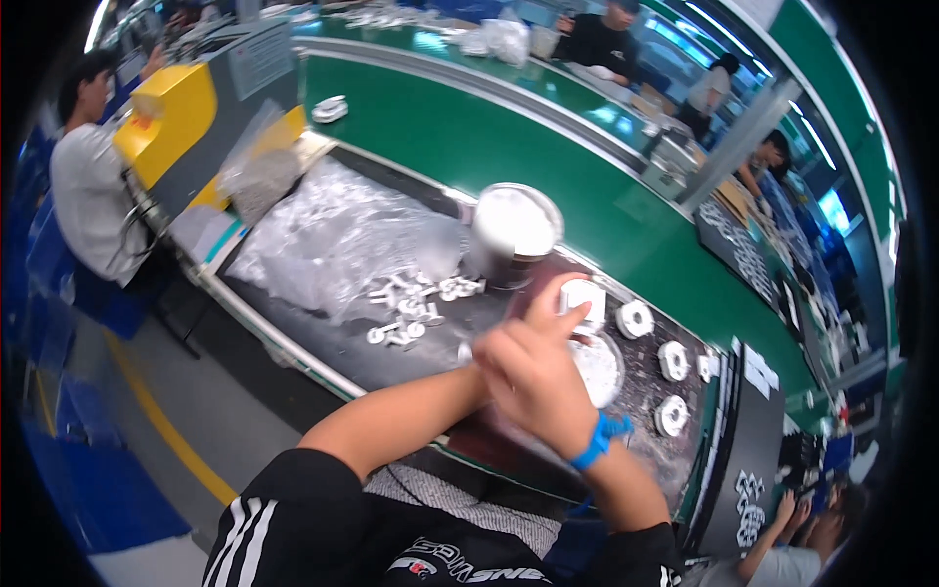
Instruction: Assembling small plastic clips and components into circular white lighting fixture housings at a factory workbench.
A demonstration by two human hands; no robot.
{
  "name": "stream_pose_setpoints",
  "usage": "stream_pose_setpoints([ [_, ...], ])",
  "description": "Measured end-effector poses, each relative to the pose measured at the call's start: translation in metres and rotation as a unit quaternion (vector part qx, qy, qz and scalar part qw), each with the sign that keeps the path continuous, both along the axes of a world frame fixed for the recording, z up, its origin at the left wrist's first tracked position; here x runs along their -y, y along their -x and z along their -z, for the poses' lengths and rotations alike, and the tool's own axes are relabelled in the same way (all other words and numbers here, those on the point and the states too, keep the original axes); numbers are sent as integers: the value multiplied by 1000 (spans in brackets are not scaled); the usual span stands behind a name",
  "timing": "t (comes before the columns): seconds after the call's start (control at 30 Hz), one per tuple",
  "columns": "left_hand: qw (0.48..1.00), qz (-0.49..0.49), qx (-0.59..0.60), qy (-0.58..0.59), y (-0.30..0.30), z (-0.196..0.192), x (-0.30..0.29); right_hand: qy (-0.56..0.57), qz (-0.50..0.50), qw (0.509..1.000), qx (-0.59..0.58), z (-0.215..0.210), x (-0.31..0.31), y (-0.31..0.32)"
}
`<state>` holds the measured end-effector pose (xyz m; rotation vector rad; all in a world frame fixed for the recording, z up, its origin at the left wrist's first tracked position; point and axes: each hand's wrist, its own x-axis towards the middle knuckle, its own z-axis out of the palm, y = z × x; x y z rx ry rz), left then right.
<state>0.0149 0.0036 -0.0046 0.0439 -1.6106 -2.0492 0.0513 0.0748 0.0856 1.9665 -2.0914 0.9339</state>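
My right hand (533,377), with a blue wristband (600,440), is over the dark work board with its fingers curled. It is slightly blurred. My left forearm (406,416) reaches in behind it, and the left hand is mostly hidden there. Fingertips touch the edge of a white square plastic part (585,299); the overlap leaves unclear which hand they belong to. What the curled right fingers hold, if anything, is out of sight. Just beyond the right hand lies a round white dish (602,372). Several white ring-shaped parts, one of them a ring (635,319), sit to its right.
A white-topped round tub (515,223) stands at the board's far edge. Left of it are a clear plastic bag (342,230) and loose small white fittings (406,311). The green bench (421,147) runs behind. A yellow-grey machine (186,117) and a seated person (93,186) are at left.
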Motion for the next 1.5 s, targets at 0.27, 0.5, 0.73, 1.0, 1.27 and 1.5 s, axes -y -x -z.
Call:
stream_pose_setpoints([
  [0.27,962,115,23,-247,-3,-7,-5,7,223,969,106,68,-146,-34],
  [0.5,970,123,32,-206,-6,-12,-8,-23,226,969,96,83,-172,-24],
  [0.73,973,130,34,-188,-4,-17,-12,3,163,985,63,61,-172,11],
  [1.0,977,119,57,-168,-5,-15,-8,62,212,965,140,42,-144,88],
  [1.27,974,122,42,-189,-3,-13,-4,4,208,975,78,60,-147,78],
  [1.5,964,126,62,-227,-2,-13,-5,-34,195,978,69,63,-151,82],
])
